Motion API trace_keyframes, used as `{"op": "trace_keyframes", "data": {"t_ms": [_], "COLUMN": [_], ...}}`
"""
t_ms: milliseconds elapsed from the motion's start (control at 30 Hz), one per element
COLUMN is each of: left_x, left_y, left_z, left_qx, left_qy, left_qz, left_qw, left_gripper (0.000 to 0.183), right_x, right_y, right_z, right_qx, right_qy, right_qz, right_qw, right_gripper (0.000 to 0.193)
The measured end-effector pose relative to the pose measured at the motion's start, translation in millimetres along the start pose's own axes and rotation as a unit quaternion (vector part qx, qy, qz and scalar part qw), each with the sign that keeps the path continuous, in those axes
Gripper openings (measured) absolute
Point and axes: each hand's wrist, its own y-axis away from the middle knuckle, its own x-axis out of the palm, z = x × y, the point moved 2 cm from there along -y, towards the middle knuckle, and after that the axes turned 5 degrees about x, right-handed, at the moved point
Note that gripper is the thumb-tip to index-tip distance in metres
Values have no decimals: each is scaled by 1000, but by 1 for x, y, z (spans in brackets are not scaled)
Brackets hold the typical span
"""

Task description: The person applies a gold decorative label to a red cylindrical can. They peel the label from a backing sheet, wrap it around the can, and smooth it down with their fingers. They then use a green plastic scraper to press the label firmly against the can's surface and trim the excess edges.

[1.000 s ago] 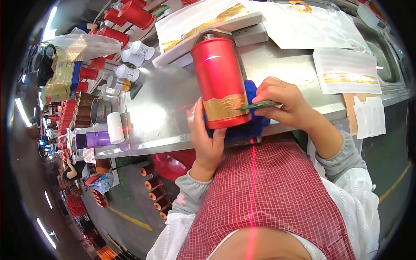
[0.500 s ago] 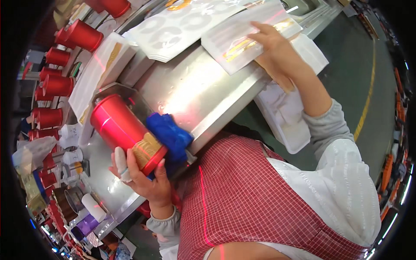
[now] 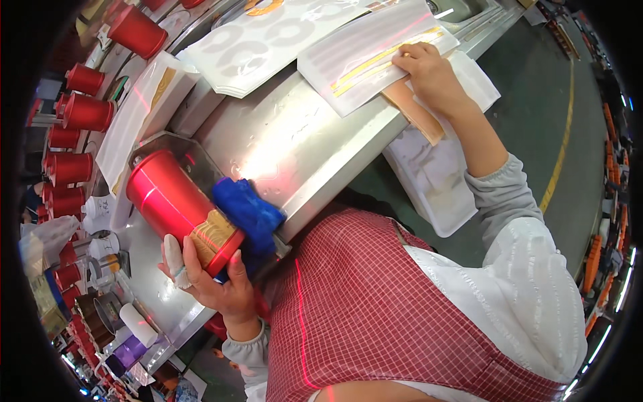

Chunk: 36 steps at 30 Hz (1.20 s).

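Note:
A shiny red metal canister (image 3: 175,197) lies tilted on its side in front of me, with a gold patterned band (image 3: 216,234) round its near end. Cupped about that end is my left hand (image 3: 218,285), one of its fingers wrapped in white. Beside the canister a crumpled blue cloth (image 3: 248,208) sits at the table edge. To the right, my right hand (image 3: 429,74) pinches the end of a thin gold strip (image 3: 368,69) on a white backing sheet (image 3: 328,53). Its fingertips are partly hidden.
The steel table (image 3: 321,147) runs diagonally. Ring-patterned white sheets (image 3: 268,47) lie at the back. Several red canisters (image 3: 90,115) line the left. A white tray (image 3: 435,181) hangs by the right edge, near a wooden strip (image 3: 415,110). A white roll (image 3: 139,325) stands lower left.
My right hand has lowered from above the sheet, and its spread fingers have closed on the gold strip. My left hand remains on the canister. The whole view has shifted slightly.

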Motion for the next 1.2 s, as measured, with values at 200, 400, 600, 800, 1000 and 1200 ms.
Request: {"op": "trace_keyframes", "data": {"t_ms": [200, 400, 600, 800, 1000, 1200], "left_x": [-1, -2, 1, 0, 2, 1], "left_y": [4, 2, 3, 1, 2, 1], "left_z": [1, -1, -1, -1, 1, 0], "left_qx": [-20, -8, -21, -9, -17, -10], "left_qy": [-3, 7, 13, 5, 8, -2], "left_qz": [11, 7, 2, 9, 3, 1], "left_qw": [1000, 1000, 1000, 1000, 1000, 1000], "left_gripper": [71, 62, 63, 64, 64, 64], "right_x": [-5, -8, -11, 3, -16, -1], "right_y": [0, 0, -2, -3, -6, -19], "right_z": [-12, 20, 22, 19, 24, 23], "right_qx": [-1, -22, -55, -20, -53, -54], "right_qy": [-40, -19, -117, -31, -91, -88], "right_qz": [-61, 13, -5, -19, 12, -15], "right_qw": [997, 999, 992, 999, 994, 995], "right_gripper": [32, 30, 23, 22, 24, 26]}}
